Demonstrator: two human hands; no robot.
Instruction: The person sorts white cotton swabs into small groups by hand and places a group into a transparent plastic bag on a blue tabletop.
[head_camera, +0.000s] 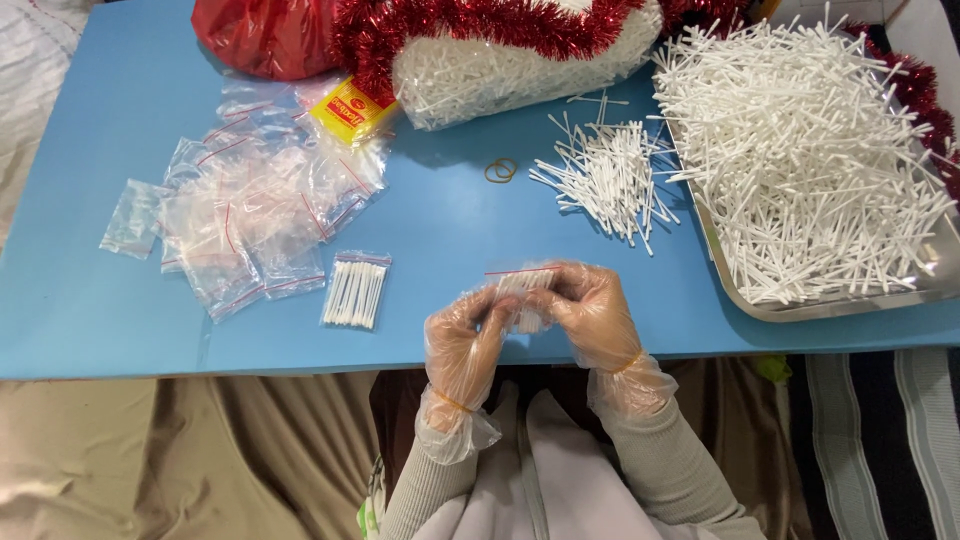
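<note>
At the near edge of the blue table (90, 320), both hands wear thin clear gloves banded at the wrists. The left hand (463, 345) and right hand (590, 315) are closed together on one small clear bag (520, 290) with a red strip, white swabs inside it. Just left of them lies a filled bag of swabs (356, 289). Farther left spreads a heap of empty bags (240, 205). Beyond the hands sit a rubber band (500, 171) and a loose pile of swabs (608, 178). On the right a metal tray (850, 303) holds many more. At the far edge red tinsel (480, 25) lies over a big sack of swabs (500, 75).
</note>
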